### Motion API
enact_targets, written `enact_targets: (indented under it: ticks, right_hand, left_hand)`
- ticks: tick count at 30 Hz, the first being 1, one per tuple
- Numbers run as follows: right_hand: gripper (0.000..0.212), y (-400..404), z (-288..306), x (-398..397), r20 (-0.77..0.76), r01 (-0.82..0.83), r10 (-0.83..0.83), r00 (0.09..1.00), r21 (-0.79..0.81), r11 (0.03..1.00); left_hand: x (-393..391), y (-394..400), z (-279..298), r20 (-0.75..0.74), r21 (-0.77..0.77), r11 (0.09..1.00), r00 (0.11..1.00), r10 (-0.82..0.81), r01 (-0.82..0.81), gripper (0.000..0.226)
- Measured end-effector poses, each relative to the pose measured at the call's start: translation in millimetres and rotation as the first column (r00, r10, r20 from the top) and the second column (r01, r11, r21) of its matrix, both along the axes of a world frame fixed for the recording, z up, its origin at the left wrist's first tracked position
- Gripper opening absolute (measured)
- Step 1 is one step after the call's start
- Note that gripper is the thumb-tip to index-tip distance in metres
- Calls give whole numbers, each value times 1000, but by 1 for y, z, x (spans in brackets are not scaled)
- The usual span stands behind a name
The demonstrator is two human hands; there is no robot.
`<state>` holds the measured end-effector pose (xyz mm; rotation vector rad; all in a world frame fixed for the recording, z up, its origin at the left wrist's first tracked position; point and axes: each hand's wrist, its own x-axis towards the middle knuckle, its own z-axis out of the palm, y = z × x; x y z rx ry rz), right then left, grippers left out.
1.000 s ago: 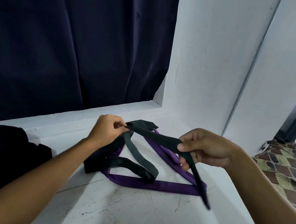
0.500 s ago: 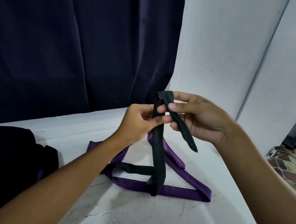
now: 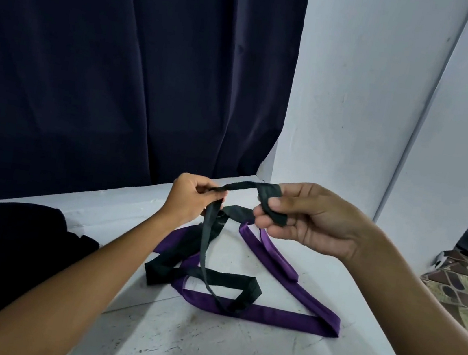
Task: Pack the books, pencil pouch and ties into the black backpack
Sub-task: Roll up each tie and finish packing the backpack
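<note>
black tie (image 3: 208,235) pinched by left hand (image 3: 189,201) and right hand (image 3: 308,219) at frame centre, its rest draped on purple tie (image 3: 261,313) | purple tie laid on white ledge (image 3: 200,351) | black backpack (image 3: 3,249) seen lower left

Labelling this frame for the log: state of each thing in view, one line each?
black tie: one end lifted, gripped by both hands, the rest lying looped across the purple tie
purple tie: lying flat on the white surface, untouched
left hand: pinches the black tie
right hand: pinches the black tie's folded end
black backpack: lying left, opening unseen
</note>
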<state>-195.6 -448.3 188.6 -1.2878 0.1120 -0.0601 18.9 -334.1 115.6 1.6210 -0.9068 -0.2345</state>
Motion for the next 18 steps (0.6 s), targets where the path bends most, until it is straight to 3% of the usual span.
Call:
enact_targets:
  ticks: [5, 8, 11, 15, 18]
  right_hand:
    - [10, 7, 4, 4, 12, 225, -228, 974, -209, 952]
    - [39, 9, 0, 5, -13, 257, -264, 964, -193, 947]
    - [61, 10, -5, 4, -5, 171, -175, 985, -181, 968]
    - [28, 12, -13, 5, 15, 132, -131, 991, -109, 985]
    - [21, 14, -22, 7, -30, 201, -203, 979, -53, 978]
  left_hand:
    - [-6, 2, -25, -22, 86, 996, 1000, -22, 24, 19]
    - [-7, 5, -35, -54, 108, 994, 998, -25, 31, 17]
    - [-8, 8, -32, -82, 90, 996, 997, -11, 18, 21]
    - [-10, 10, -26, -92, 63, 998, 996, -4, 10, 31]
    - [-9, 11, -21, -70, 55, 998, 998, -6, 10, 21]
